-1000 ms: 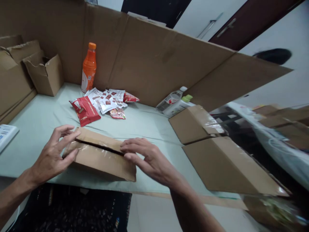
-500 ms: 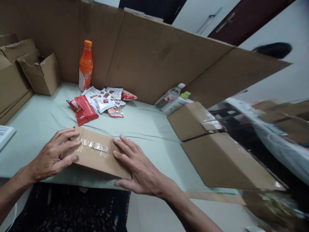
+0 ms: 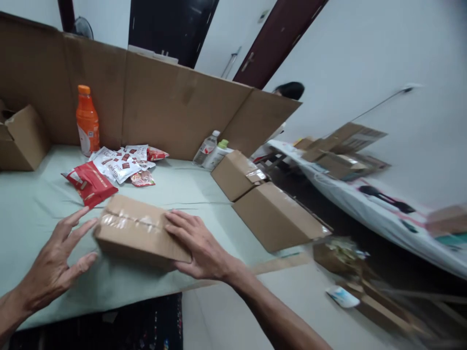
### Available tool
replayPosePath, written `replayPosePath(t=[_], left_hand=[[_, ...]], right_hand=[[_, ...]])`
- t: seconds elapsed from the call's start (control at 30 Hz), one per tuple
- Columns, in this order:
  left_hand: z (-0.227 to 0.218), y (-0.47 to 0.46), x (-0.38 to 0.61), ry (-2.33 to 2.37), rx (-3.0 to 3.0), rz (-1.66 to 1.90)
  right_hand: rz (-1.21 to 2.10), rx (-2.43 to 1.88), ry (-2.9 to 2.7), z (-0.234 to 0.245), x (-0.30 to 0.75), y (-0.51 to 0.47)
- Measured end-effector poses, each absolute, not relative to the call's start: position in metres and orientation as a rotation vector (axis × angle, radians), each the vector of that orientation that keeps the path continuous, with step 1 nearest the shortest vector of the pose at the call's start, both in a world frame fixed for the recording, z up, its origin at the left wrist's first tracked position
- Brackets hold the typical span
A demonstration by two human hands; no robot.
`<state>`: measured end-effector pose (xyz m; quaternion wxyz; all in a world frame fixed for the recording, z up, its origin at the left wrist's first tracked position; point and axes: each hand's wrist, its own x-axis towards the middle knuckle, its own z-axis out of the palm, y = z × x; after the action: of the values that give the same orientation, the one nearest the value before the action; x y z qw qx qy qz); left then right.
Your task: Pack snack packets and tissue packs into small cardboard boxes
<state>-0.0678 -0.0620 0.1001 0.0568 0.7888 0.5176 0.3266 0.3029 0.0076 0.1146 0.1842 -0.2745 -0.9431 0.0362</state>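
Note:
A small cardboard box [image 3: 140,228], sealed on top with clear tape, is at the near edge of the green-covered table. My right hand [image 3: 197,243] grips its right end, with fingers on the top and the thumb low on the near side. I cannot tell whether the box's underside is fully on the cloth. Just left of the box, my left hand [image 3: 63,260] is open with fingers spread, holding nothing. Beyond the box lie a red snack packet [image 3: 91,184] and several white sachets with red print [image 3: 120,165].
An orange bottle [image 3: 87,124] stands at the back by a cardboard screen [image 3: 160,102]. A clear bottle [image 3: 207,147] and a green-capped bottle [image 3: 218,156] lean near two taped boxes [image 3: 272,214] on the right. An open box [image 3: 27,136] sits at left. A person's head shows behind the screen.
My left hand has come off the box and moved left, fingers spreading. My right hand still grips the box, which has turned slightly. The camera view has swung to the right.

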Motion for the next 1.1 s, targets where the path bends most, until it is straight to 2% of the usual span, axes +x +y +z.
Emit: replayPosePath(t=[0.17, 0.27, 0.37, 0.6, 0.9, 0.97, 1.1], left_hand=[[0.074, -0.032, -0.056, 1.565, 2.421, 0.889], [0.046, -0.013, -0.051, 1.547, 2.474, 0.834], [0.016, -0.002, -0.048, 1.554, 2.534, 0.776], [-0.024, -0.004, -0.045, 1.573, 2.701, 0.741], [0.001, -0.019, -0.024, 1.559, 2.397, 0.518], [0.004, -0.022, -0.022, 1.577, 2.353, 0.505], [0.009, -0.029, -0.020, 1.573, 2.282, 0.525]], right_hand=[[-0.194, -1.363, -2.211, 0.091, 0.403, 0.057], [-0.281, -1.773, -1.989, 0.079, 0.451, 0.105], [-0.347, -1.997, -1.839, 0.074, 0.476, 0.152], [-0.402, -2.156, -1.765, 0.066, 0.488, 0.222], [-0.229, -2.250, -1.723, 0.078, 0.493, 0.223], [-0.294, -2.168, -1.672, 0.078, 0.492, 0.214], [-0.508, -1.700, -1.720, 0.064, 0.461, 0.191]])
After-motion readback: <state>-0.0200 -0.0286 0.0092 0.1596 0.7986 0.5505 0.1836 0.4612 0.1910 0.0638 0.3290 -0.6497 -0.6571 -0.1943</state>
